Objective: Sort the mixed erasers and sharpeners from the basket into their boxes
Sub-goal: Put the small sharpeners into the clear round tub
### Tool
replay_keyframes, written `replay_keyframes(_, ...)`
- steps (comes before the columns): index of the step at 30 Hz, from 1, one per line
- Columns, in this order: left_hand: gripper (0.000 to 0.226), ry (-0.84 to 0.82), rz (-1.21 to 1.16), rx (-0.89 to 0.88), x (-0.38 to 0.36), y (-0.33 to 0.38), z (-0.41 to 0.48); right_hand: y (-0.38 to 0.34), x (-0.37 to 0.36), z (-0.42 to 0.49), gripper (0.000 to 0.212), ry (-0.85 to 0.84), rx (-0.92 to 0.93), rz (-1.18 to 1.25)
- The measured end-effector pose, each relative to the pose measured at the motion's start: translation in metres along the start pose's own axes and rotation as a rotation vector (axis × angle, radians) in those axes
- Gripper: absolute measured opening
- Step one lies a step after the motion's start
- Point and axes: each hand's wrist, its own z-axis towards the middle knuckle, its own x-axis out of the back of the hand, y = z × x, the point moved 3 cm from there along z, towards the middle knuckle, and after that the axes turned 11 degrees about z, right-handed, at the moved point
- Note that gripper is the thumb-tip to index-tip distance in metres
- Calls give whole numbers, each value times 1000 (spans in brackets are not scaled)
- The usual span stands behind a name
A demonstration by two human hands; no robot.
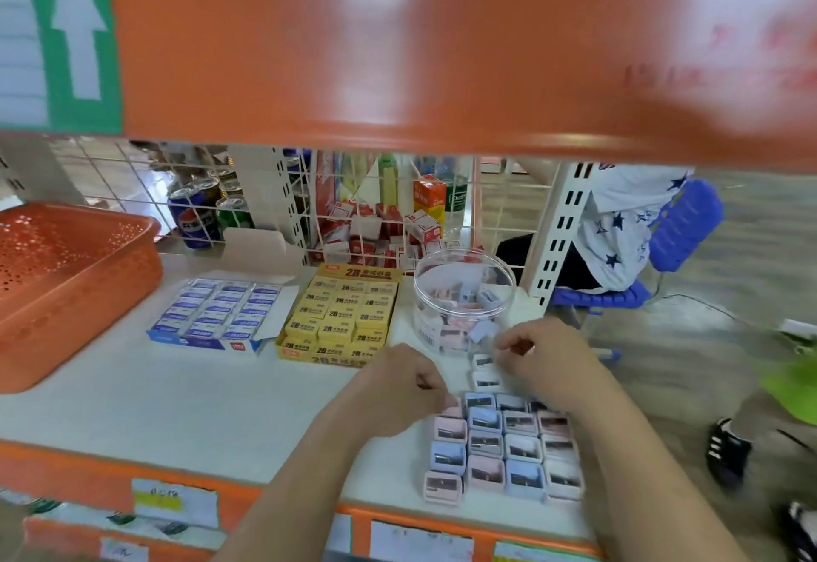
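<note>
1. Two eraser boxes on the shelf — yellow box reads "2B"; blue box print too blurred.
2. Left hand curled at pink sharpener; grip unclear.
3. Right hand curled — contents hidden — near clear tub.
4. Orange basket left, cropped.

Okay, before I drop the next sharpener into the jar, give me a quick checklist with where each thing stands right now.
1. Clear round jar open, no lid: ok.
2. Room left in jar: ok, sharpeners fill only the lower part.
3. Loose sharpeners lying in rows on the shelf: ok.
4. Left hand grip on a pink sharpener: cannot tell.
5. Right hand free: cannot tell, fingers curled.
6. Orange basket emptied: cannot tell.
</note>
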Motion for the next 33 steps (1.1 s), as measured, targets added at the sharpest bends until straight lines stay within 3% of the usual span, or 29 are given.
replay_keyframes(3,14,49,-19,5,3,-1,-1,-2,-6,0,17,-61,19,-118)
replay_keyframes(12,32,255,-151,-47,35,8,-7,-3,-8,2,10,-47,16,-112)
replay_keyframes(18,16,474,-244,-46,55,26,11,-2,-10,1,26,-78,-10,-142)
replay_keyframes(29,17,549,-174,-11,43,23,25,4,-5,-3,19,-25,-21,-108)
replay_keyframes(33,26,606,-191,-28,41,11,14,5,2,-2,20,31,56,44)
